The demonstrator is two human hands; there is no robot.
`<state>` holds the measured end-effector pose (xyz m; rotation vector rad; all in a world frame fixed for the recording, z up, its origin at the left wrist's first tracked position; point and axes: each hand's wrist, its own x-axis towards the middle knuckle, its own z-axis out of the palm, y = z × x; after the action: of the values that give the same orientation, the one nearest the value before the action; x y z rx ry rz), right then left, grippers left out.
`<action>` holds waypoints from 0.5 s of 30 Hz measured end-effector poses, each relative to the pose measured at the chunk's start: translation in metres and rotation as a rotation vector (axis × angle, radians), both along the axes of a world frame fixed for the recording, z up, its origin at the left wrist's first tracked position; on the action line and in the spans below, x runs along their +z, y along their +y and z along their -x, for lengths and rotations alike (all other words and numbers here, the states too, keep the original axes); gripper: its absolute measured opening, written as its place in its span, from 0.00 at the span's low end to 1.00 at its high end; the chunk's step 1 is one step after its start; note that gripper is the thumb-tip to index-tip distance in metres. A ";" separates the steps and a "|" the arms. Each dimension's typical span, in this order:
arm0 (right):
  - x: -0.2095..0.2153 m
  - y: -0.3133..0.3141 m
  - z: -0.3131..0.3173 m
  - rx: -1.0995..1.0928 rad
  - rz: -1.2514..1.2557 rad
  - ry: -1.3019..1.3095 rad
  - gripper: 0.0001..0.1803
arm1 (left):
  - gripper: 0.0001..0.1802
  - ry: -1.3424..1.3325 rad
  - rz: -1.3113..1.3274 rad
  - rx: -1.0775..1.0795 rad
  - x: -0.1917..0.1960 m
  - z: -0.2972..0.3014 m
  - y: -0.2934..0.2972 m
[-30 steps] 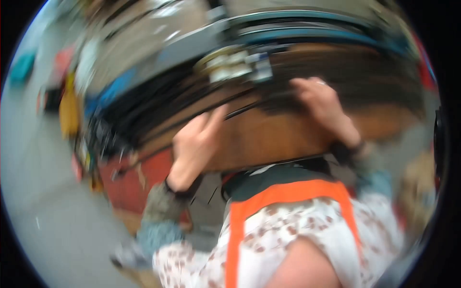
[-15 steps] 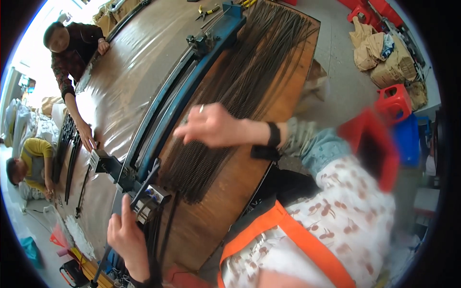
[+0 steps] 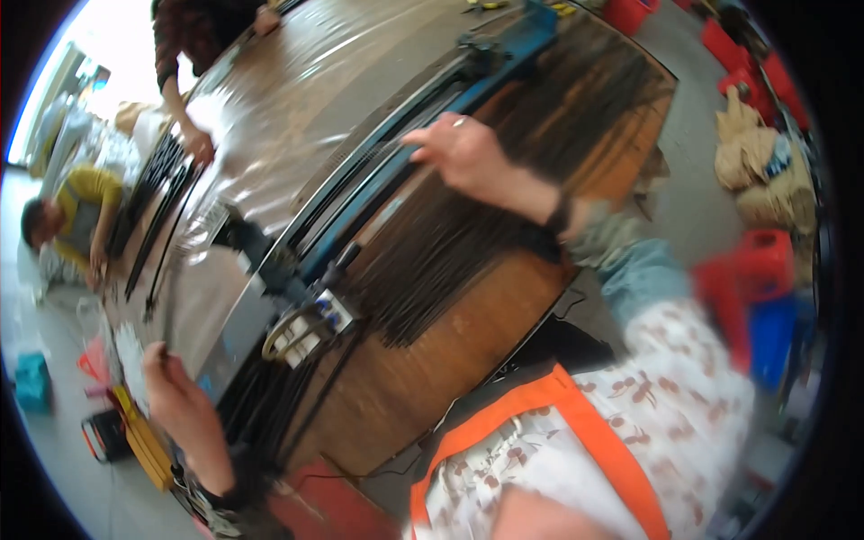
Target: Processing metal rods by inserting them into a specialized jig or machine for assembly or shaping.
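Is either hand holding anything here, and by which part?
Right hand lies spread on the dark rods, gripping nothing. Left hand is blurred; any hold cannot be told.

Brown wooden table (image 3: pixel 468 360) bearing a spread of black thin rods (image 3: pixel 468 225); blue machine rail (image 3: pixel 423 153) at 12 o'clock. At 5 o'clock, white cherry-print shirt (image 3: pixel 684 405) crossed by an orange strap (image 3: pixel 540 423). Red stools (image 3: pixel 765 261) at 3 o'clock; a yellow-shirted co-worker (image 3: pixel 81 193) at 9 o'clock.
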<state>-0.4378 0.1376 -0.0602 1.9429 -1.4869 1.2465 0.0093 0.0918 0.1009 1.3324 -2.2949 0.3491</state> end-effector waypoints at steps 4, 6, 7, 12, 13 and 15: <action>0.008 -0.035 -0.035 0.187 -0.290 -0.259 0.07 | 0.10 -0.031 0.136 0.050 0.024 -0.031 -0.006; 0.040 -0.055 -0.076 0.346 -0.456 -0.424 0.07 | 0.11 0.010 0.198 -0.025 0.024 -0.038 -0.007; 0.059 -0.071 -0.106 0.532 -0.526 -0.459 0.08 | 0.11 0.039 0.142 0.016 0.026 -0.042 0.000; 0.079 -0.123 -0.195 0.905 -0.437 -0.354 0.08 | 0.12 0.079 0.118 0.073 0.025 -0.093 0.037; 0.083 -0.124 -0.197 0.892 -0.461 -0.324 0.07 | 0.12 0.092 0.089 0.118 0.022 -0.109 0.042; 0.086 -0.124 -0.204 0.894 -0.431 -0.255 0.08 | 0.12 0.143 0.012 0.190 0.017 -0.128 0.060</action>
<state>-0.2342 0.0137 0.0253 3.0230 -1.0412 1.6526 0.1375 0.1523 0.1175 1.5228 -2.0528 0.3170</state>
